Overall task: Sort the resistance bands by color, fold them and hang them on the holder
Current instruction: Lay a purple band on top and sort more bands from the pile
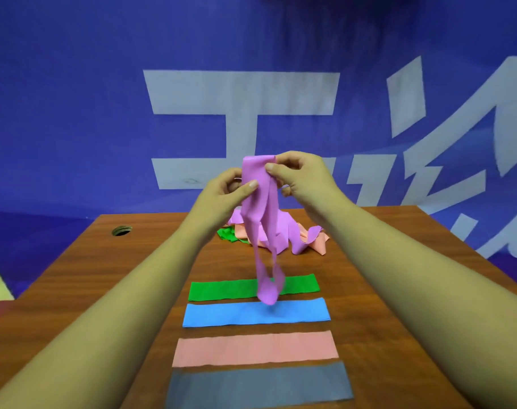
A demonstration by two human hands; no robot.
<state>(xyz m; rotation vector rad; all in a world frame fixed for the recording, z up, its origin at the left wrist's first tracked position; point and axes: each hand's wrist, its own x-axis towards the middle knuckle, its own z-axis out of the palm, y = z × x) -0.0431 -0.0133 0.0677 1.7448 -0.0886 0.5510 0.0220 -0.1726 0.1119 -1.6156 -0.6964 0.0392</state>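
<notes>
Holding: both hands are raised over the brown wood-grain table [98, 278], gripping one long, thin purple elastic band [258, 196].
Left hand [222, 193]: thumb pressed on the band's front, fingers curled behind it, just below the top.
Right hand [304, 178]: thumb and forefinger pinch the band's folded top edge.
Band's look: smooth, doubled over at the top, its narrow twisted loops dangle in front of the folded green strip [222, 290].
Folded row: green farthest, then a flat blue strip [295, 312], a salmon-pink strip [251, 348] and a grey strip [257, 385] nearest.
Loose pile [284, 234]: purple, salmon and green bands tangled on the table beyond the row.
</notes>
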